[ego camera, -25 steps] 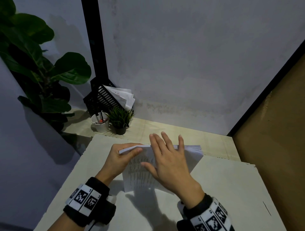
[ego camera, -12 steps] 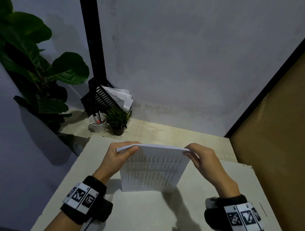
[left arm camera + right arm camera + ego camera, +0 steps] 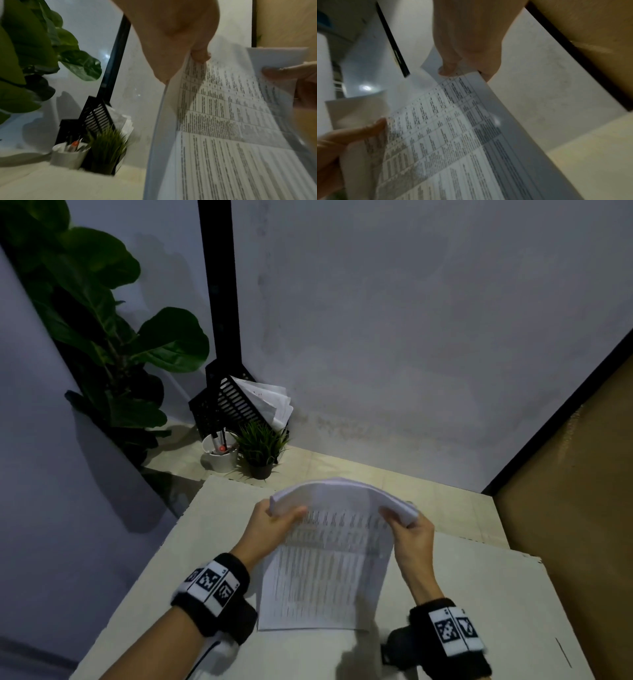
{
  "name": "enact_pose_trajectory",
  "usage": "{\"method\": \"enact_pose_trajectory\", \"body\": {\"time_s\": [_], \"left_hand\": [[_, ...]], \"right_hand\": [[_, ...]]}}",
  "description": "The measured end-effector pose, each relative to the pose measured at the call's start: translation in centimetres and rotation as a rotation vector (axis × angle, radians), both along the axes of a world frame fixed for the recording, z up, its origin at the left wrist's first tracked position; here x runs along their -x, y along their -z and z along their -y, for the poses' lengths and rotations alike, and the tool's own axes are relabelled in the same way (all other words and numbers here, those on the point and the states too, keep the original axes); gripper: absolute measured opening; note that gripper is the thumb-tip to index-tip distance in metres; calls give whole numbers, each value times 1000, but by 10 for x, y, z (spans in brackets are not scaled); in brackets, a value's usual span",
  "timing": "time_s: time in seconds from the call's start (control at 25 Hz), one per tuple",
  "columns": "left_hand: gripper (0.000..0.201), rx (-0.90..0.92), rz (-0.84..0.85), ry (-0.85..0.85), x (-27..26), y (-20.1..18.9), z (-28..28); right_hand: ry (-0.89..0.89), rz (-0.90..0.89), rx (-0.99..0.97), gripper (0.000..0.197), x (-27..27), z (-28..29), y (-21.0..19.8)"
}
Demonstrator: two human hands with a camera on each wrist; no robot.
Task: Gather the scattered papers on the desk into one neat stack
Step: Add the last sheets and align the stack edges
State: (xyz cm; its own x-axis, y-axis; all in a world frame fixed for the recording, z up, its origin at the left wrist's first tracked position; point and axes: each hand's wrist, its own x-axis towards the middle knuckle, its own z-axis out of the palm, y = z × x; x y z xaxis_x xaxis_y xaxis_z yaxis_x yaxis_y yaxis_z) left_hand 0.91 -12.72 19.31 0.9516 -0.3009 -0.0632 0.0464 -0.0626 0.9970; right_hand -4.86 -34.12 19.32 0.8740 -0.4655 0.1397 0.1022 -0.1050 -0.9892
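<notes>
A stack of printed papers [image 3: 325,573] stands nearly upright on the white desk [image 3: 479,604], its lower edge on the desk and its top bowed over away from me. My left hand [image 3: 274,523] pinches the stack's upper left corner. My right hand [image 3: 407,530] pinches the upper right corner. In the left wrist view the papers [image 3: 223,128] show rows of table text, with my left hand [image 3: 180,44] gripping their top edge. In the right wrist view my right hand [image 3: 465,54] holds the papers [image 3: 445,142] at their top edge.
At the back left of the desk stand a black file holder [image 3: 226,405] with other papers, a white pen cup [image 3: 220,455] and a small potted grass plant [image 3: 261,450]. A large leafy plant [image 3: 102,337] is at the far left. A brown panel [image 3: 582,508] lies on the right.
My right hand moved from lying flat on the papers to pinching their right corner. The stack was tipped up on its lower edge and its top now bows over.
</notes>
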Motion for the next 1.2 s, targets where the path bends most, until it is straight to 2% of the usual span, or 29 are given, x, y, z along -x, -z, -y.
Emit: {"method": "enact_pose_trajectory", "body": {"time_s": [0.08,0.12,0.16,0.2,0.24,0.28,0.32,0.36,0.48,0.68,0.8,0.88,1.08,1.2], "left_hand": [[19,55,2,-97,-6,-15,-2],[31,75,-6,-142,-11,-22,-4],[50,99,2,-166,-14,-30,-5],[58,121,10,-186,-16,-35,-5],[50,135,37,-210,-17,-42,-4],[31,136,66,-224,-15,-50,-2],[13,139,87,-215,-12,-55,1],[6,137,96,-187,-8,-58,3],[10,95,101,-25,5,-44,10],[31,139,242,-181,23,-35,21],[24,90,161,-139,24,-9,17],[13,24,51,-61,24,9,12],[23,23,68,-13,18,5,8],[20,12,3,-31,22,19,7]], "right_hand": [[-26,96,1,17,-3,2,-20],[-87,101,-7,11,-4,4,-28],[-174,64,10,15,-5,7,-34],[-250,8,34,16,-5,5,-38],[-271,-21,42,9,-6,3,-38],[-235,-20,39,8,-8,-1,-36],[-152,5,35,13,-10,-5,-32],[-55,25,19,16,-12,-11,-28],[79,102,-110,21,-12,-26,-14],[69,151,-187,24,-6,-36,6],[70,46,-165,30,-1,-34,27],[50,-49,-180,25,5,-35,44],[30,-24,-207,20,4,-23,51],[-1,-117,-175,20,8,-27,67]]}}
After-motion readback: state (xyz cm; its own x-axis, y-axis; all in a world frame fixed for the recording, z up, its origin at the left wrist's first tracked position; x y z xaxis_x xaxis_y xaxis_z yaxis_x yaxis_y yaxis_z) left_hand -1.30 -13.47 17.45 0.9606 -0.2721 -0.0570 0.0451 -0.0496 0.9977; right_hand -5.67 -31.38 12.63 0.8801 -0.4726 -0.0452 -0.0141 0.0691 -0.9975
